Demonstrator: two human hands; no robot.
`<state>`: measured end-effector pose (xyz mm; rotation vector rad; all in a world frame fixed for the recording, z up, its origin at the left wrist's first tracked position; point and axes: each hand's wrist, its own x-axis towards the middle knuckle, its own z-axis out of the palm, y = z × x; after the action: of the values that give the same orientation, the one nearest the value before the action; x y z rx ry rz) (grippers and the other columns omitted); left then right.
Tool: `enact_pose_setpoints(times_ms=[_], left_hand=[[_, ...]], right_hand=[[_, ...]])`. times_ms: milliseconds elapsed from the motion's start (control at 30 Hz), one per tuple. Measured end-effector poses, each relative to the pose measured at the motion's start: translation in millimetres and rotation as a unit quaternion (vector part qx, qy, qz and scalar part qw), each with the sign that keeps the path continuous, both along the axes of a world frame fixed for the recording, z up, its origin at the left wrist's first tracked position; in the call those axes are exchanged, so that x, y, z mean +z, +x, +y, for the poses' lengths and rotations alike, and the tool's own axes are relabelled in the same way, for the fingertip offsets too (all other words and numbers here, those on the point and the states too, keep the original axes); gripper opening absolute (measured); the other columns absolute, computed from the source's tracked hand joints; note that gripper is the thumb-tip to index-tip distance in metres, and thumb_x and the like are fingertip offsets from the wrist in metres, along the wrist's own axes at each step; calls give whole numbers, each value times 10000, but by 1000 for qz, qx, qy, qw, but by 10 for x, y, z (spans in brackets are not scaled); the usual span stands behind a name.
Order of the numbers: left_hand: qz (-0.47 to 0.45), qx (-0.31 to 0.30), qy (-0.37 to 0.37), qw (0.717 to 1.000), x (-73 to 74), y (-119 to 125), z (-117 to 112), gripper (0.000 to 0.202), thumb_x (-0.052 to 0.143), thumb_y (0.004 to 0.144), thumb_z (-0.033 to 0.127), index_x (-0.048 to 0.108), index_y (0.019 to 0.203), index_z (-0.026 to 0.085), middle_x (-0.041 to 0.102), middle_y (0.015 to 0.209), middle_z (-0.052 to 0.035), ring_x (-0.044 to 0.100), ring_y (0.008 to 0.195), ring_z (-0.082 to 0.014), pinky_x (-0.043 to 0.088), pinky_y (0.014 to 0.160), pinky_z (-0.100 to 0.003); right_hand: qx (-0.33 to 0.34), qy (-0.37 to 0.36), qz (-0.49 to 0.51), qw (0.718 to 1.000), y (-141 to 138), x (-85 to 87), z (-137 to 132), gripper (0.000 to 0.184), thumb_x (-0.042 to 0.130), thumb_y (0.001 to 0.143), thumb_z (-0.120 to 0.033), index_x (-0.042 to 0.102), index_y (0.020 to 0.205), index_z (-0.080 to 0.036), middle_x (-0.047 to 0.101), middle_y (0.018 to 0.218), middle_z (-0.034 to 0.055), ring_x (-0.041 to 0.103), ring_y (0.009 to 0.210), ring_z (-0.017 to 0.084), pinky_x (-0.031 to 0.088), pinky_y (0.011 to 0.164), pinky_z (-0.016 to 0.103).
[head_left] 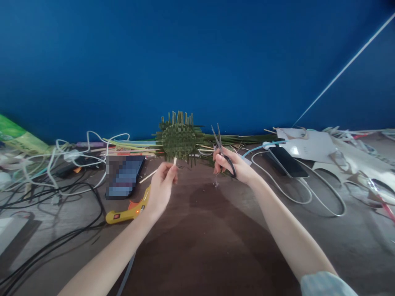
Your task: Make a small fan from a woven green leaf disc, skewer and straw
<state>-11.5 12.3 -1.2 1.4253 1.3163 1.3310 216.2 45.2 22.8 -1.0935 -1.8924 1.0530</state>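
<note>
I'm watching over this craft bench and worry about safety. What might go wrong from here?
The scissors in the right hand point up with blades parted, close to the left hand pinching the stick of the woven leaf disc: a slip might nick fingers or the weave. The glue gun by the left wrist shows a red light, so it may be hot; the wrist might brush it.

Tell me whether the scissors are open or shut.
Open: the scissors in the right hand show blade tips spread in a narrow V. The left hand pinches a stick.
</note>
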Motion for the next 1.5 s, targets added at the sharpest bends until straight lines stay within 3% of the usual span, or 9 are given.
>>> enact_pose_setpoints(times_ms=[300, 667, 933, 1167, 1500], left_hand=[[-44, -21, -29, 998, -12, 47, -22, 211, 482, 839, 369, 478, 739, 183, 429, 539, 71, 411, 428, -61, 329, 425, -182], [-42, -39, -59, 997, -14, 112, -101, 226, 485, 837, 391, 468, 743, 186, 426, 480, 82, 388, 369, -42, 285, 362, -149], [-70, -59, -56, 994, -9, 156, -121, 246, 495, 834, 387, 462, 720, 171, 452, 526, 76, 396, 345, -18, 283, 332, -132], [-70, -73, -52, 994, -19, 177, -151, 259, 470, 860, 378, 446, 704, 173, 480, 527, 71, 411, 335, -18, 302, 325, -131], [-53, -62, -48, 995, -20, 183, -187, 265, 455, 877, 362, 434, 684, 180, 474, 477, 74, 415, 335, -28, 316, 343, -145]], right_hand=[[43, -39, 20, 998, -110, 63, -87, 391, 471, 791, -587, 425, 839, -201, 535, 691, -3, 574, 668, 149, 451, 643, 278], [65, -41, 6, 997, -225, 5, -121, 403, 452, 801, -590, 435, 842, -189, 527, 703, -3, 566, 666, 138, 468, 655, 279], [40, -22, 38, 998, -282, -38, -121, 434, 464, 769, -624, 411, 810, -195, 522, 693, -5, 569, 615, 133, 471, 582, 264], [8, 19, 26, 999, -304, -151, -110, 361, 517, 787, -545, 423, 787, -197, 505, 609, -31, 592, 573, 141, 427, 544, 239], [-36, 24, 11, 999, -366, -146, -132, 376, 528, 774, -548, 404, 709, -199, 506, 497, -42, 550, 464, 126, 393, 493, 223]])
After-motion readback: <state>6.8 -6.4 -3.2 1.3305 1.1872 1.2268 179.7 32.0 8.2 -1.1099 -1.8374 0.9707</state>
